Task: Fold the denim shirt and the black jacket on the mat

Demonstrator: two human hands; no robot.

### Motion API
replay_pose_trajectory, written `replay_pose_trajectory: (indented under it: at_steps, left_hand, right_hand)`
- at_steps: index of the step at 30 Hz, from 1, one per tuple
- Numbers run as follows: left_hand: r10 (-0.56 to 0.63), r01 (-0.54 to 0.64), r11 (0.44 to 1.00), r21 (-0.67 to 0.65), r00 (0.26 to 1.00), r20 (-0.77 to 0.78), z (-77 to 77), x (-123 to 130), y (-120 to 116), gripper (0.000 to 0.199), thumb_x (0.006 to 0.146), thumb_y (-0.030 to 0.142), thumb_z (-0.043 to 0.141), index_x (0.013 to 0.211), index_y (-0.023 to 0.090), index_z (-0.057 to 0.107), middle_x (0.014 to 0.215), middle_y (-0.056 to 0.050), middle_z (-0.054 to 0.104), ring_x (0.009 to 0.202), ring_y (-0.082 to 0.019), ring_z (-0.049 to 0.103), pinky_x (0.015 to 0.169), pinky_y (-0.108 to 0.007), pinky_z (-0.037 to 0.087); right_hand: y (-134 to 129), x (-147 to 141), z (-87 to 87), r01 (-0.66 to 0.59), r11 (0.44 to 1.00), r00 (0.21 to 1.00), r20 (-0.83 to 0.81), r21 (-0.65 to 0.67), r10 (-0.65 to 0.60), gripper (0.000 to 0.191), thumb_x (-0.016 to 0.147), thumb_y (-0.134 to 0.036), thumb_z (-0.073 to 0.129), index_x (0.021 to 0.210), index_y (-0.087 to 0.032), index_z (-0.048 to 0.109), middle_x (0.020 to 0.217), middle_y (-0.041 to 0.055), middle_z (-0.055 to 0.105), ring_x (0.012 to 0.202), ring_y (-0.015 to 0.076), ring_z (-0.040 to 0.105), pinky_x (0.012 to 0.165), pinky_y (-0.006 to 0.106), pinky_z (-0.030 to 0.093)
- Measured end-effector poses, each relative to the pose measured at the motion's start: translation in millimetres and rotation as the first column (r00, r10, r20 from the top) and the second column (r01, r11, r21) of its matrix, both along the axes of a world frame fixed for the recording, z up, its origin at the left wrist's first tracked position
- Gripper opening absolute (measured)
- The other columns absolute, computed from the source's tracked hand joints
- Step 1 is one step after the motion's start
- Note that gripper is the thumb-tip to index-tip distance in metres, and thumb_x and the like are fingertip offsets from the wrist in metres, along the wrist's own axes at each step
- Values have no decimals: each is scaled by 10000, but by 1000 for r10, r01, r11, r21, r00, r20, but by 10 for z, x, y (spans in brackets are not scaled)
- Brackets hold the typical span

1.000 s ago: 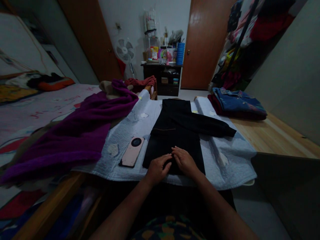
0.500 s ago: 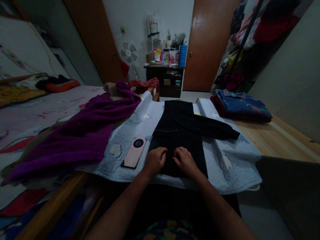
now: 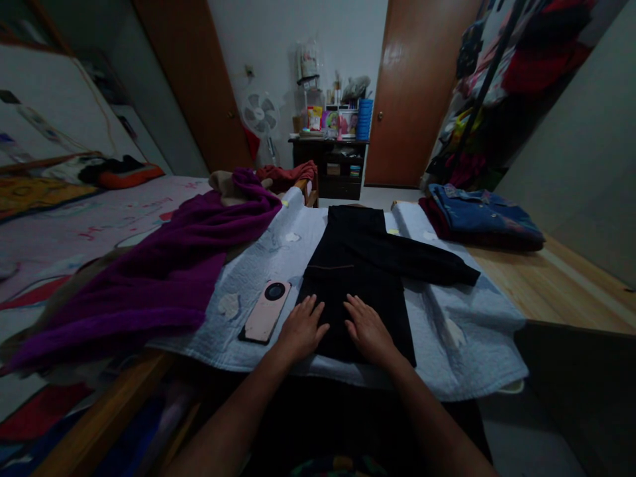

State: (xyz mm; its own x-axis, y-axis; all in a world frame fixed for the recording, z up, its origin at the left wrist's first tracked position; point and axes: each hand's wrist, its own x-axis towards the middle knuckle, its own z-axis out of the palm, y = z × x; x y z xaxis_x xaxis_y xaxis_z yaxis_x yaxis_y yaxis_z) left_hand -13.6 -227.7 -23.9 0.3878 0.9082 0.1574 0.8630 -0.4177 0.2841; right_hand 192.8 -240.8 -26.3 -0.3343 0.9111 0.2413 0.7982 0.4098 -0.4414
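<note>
A black long-sleeved garment (image 3: 358,255) lies on a pale blue quilted cloth (image 3: 462,358), one sleeve stretched out to the right. My left hand (image 3: 302,328) rests flat on the garment's lower left part, its fingers spread. On the lower right part lies my right hand (image 3: 368,329), palm down with fingers extended. Neither hand holds anything. Just left of my left hand is a pink phone (image 3: 265,317) with a round black camera ring, back side up.
A purple cloth (image 3: 183,265) covers the bed's edge at left. Folded clothes (image 3: 487,215) are stacked on a wooden surface (image 3: 571,281) at right. Farther back stand a fan (image 3: 260,114), a dark cabinet (image 3: 328,169) and hanging clothes (image 3: 541,66).
Both hands have opened from curled fingers to flat, spread ones on the black garment. The view has shifted slightly, so the scene sits a little lower.
</note>
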Motion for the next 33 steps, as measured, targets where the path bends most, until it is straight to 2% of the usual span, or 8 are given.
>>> replay_pose_trajectory:
  at_steps: [4,6,10,17,20,23,28,33]
  left_hand:
    - [10,-7,999,-43,997,79,223,31,193,216,884,269,499,1008,171,646,1074,-117,675,1062,-235,611,948,-367,448]
    - [40,-43,999,32,995,96,252,103,339,226,887,229,482,1036,162,639,1145,-119,649,1129,-236,571,993,-380,416]
    - [28,-36,992,123,997,67,71,268,540,424,892,301,505,1289,153,513,1465,-132,397,1371,-302,311,1099,-493,279]
    - [-2,-3,995,104,999,44,-195,333,511,517,898,370,496,1381,199,429,1480,-125,377,1394,-320,259,1111,-536,235]
    - [-57,41,990,134,992,115,-140,339,462,508,877,270,528,1376,239,438,1510,-104,323,1412,-309,210,1106,-541,250]
    - [-181,158,981,108,952,248,-62,356,381,445,859,119,477,1277,256,543,1476,-64,382,1372,-239,307,1103,-474,307]
    - [-210,290,951,-102,854,476,132,366,181,264,887,265,519,1123,249,637,1286,-63,583,1253,-213,473,1060,-428,386]
    - [-216,292,944,-152,897,385,236,511,-32,791,632,580,742,1300,218,522,1377,-125,506,1327,-328,387,1080,-504,333]
  right_hand:
    - [-4,33,12,-6,1000,997,-79,-8,5,414,877,-204,470,1284,-170,533,1422,113,460,1328,232,402,1095,452,342]
    - [-9,52,16,-3,1000,993,-118,-17,1,375,874,-207,478,1236,-157,565,1393,124,491,1305,226,433,1090,438,354]
    - [-20,93,17,-8,999,979,-205,-32,1,292,866,-219,509,1135,-164,606,1354,131,527,1269,224,473,1069,433,378]
    - [-66,139,57,3,999,955,-297,-34,-13,234,853,-244,544,1073,-200,611,1293,111,566,1221,217,510,1047,425,394]
    - [-73,234,56,198,979,943,-282,46,-178,280,836,-249,546,1104,-187,593,1346,130,503,1288,258,425,1074,470,349]
    - [-72,403,50,440,894,876,-264,90,-404,354,817,-259,529,1153,-152,562,1312,173,502,1268,308,423,1051,521,346]
    - [-75,627,161,459,871,804,-335,-175,-491,399,793,-323,533,1162,-172,546,998,99,641,858,243,630,811,431,513]
    - [-37,627,383,201,806,634,-554,-557,-541,363,781,-381,561,1101,-210,571,726,-25,591,494,119,549,487,273,494]
